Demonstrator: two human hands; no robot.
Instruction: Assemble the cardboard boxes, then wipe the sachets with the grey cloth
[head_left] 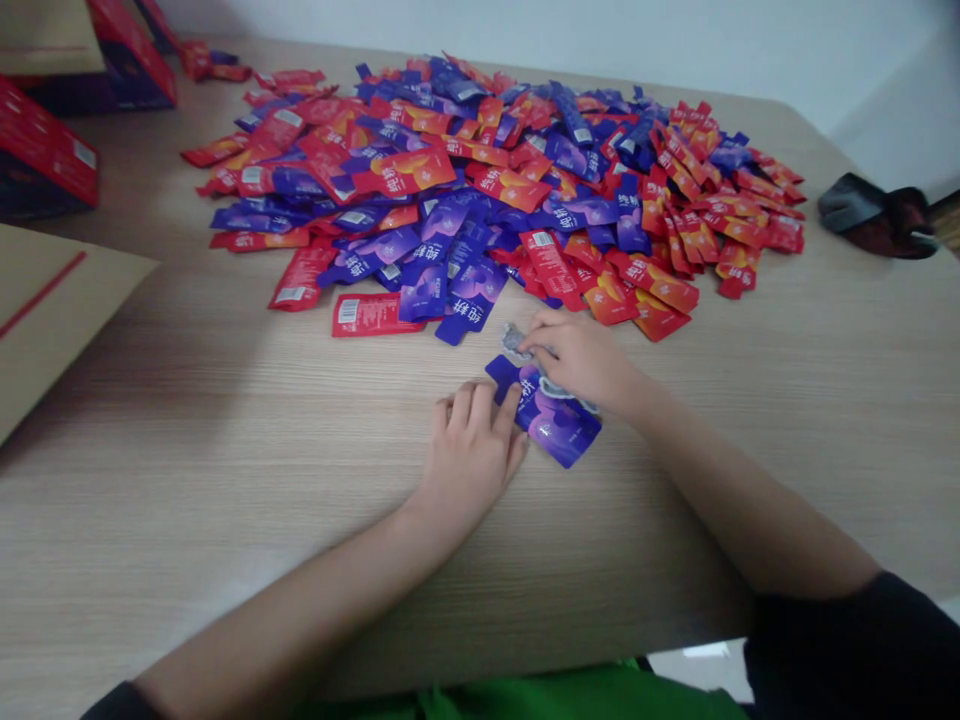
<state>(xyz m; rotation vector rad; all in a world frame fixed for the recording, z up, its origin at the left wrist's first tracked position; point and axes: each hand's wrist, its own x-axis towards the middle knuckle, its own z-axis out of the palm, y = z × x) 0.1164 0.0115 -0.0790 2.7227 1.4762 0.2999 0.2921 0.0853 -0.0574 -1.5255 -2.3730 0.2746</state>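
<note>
**Flat purple packet lies under two hands, near a big pile**

Beyond the hands spreads a wide heap of shiny red, orange and purple packets. At the left stand red and dark-blue printed cardboard boxes, and a beige cardboard flap reaches over the table. A glossy black object (I cannot tell what it is) lies at the far right.

The table has a pale wood-grain top; behind it rises a whitish wall. Some green fabric shows below the near edge.

The purple packet lies flat, tilted, between the hands. The left hand is loosely spread and grips nothing; its index fingertip rests on the packet, its thumb beside the lower edge. The right hand has its fingers bent and drawn together on a crumpled grey piece with whitish edge, covering the packet's upper right side.
</note>
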